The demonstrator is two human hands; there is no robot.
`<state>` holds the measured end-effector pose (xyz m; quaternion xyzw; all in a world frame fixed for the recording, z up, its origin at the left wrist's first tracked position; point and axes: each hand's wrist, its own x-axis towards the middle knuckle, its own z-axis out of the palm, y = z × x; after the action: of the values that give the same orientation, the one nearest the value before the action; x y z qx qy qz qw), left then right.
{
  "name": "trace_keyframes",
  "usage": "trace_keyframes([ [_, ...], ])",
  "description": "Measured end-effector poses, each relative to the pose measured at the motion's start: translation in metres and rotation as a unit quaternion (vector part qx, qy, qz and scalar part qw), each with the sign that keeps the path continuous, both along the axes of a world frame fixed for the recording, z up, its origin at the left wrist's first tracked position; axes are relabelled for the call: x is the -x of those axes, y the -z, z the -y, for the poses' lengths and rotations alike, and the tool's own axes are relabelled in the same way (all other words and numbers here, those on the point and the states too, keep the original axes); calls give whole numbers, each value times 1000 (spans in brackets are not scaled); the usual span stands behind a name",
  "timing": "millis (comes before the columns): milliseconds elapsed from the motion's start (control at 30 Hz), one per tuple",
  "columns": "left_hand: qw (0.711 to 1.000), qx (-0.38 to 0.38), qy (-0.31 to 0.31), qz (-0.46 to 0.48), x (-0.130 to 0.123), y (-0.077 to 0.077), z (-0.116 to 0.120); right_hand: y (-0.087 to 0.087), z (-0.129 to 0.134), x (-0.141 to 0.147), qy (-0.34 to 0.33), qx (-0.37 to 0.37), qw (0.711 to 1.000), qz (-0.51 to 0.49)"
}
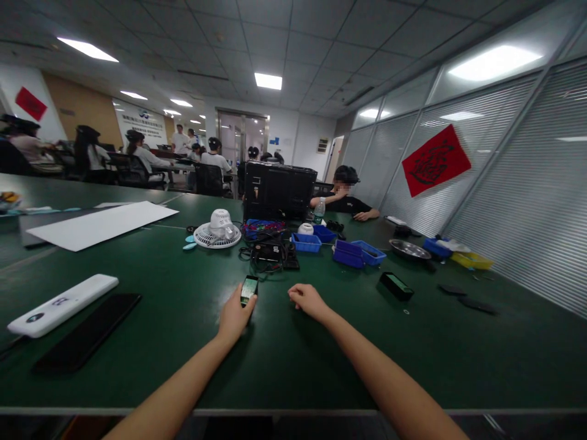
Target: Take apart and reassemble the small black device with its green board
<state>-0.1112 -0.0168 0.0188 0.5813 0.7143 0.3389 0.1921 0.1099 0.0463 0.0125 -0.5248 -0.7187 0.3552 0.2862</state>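
My left hand [235, 313] is closed around a small black device [249, 288] with a pale greenish face, like a screen, turned upward. The thumb lies along its right side and the fingers along its left. Just to the right, my right hand [308, 299] rests low over the green table [275, 366], its fingers curled and pressed together. Whether anything small is between those fingertips is hidden. Beyond both hands sits a black box-shaped part with cables [269, 252].
A fan part [217, 235], a black computer case [279, 190] and blue trays [306, 243] stand farther back. At left lie a white power strip-like unit [64, 304] and a black slab [87, 333]. A black box [396, 286] lies right. A person [348, 198] sits opposite.
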Motion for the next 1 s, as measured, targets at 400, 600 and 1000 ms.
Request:
trace_keyframes([
  [400,975,-28,89,200,-59,12,-28,15,4,11,86,-5,988,-130],
  [600,943,0,178,281,-69,27,-34,9,16,11,148,-92,984,27],
  [1000,924,77,186,326,-63,19,-29,-14,21,-16,180,-99,933,296],
])
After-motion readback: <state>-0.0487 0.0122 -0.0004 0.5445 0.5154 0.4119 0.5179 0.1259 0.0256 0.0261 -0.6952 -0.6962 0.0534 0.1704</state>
